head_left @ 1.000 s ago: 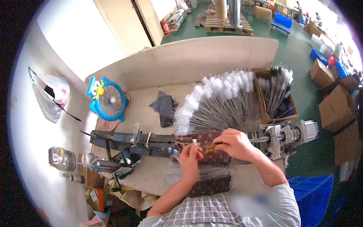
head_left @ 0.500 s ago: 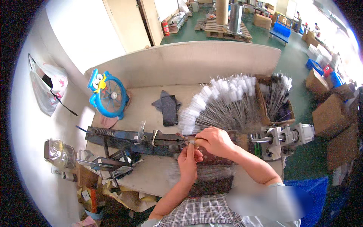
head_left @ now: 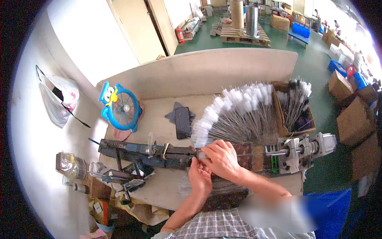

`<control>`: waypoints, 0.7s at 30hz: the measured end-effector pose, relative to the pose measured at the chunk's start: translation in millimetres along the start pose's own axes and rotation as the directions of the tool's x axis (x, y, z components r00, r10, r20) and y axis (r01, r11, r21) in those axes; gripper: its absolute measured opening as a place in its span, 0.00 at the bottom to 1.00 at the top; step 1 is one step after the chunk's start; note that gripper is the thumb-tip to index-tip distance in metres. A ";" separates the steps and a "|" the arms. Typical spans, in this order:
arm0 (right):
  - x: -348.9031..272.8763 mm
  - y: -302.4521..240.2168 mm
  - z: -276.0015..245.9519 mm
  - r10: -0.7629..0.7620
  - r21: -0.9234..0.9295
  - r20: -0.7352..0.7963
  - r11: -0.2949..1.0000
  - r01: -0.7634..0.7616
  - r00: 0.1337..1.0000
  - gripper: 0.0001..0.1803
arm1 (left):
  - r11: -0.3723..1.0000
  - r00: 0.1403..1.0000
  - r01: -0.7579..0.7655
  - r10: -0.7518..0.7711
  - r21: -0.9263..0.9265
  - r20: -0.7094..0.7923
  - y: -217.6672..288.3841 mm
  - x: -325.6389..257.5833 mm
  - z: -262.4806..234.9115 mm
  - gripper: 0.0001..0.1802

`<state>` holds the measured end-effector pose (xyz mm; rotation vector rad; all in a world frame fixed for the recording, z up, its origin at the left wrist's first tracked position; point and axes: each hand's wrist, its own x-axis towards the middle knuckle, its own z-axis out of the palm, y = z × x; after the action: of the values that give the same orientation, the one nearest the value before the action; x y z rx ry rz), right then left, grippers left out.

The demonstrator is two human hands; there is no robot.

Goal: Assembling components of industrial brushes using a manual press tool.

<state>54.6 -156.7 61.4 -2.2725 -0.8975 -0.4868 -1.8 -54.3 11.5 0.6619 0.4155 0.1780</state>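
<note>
Head view: your right hand is now over on the left, at the inner end of the dark rail, where a second ago it was well apart from your left hand, over the brown patterned cloth. Half a second ago the two had met; now your right hand covers more of the spot, and your left has its fingers curled up against it from below. That puts both your hands at one work point, which I read as close, two-handed handling rather than reaching.

Between your fingertips, at the rail's end, sits what looks like a small pale piece. Your right thumb and fingers come together around it, but their pads are hidden, so I can't tell whether they clamp it; nor can I tell what, if anything, your left fingers hold.

The yellowish object near your right fingers a second ago doesn't show now. Your forearms hide part of the pale wires below, and a blurred patch covers your right elbow. White-headed brushes fan out clearly beyond your hands, beside the carton.
</note>
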 end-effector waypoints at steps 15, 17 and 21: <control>-14.0 26.5 -19.0 -0.122 0.032 -0.034 0.992 0.123 0.992 0.12 | 0.996 0.990 -0.073 0.078 0.042 -0.117 -1.8 -3.7 25.7 0.03; -18.0 32.3 -20.5 -0.112 0.045 -0.048 0.992 0.115 0.993 0.13 | 0.996 0.991 -0.070 0.075 0.052 -0.112 -3.8 -6.2 31.3 0.03; -9.6 10.8 -16.3 -0.063 0.077 -0.049 0.995 0.067 0.997 0.14 | 0.997 0.996 -0.074 0.073 -0.016 -0.051 -3.5 -0.8 12.3 0.04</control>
<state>53.9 -178.3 63.5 -2.1578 -0.9526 -0.5222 2.8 -64.1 18.3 0.6562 0.4375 0.2680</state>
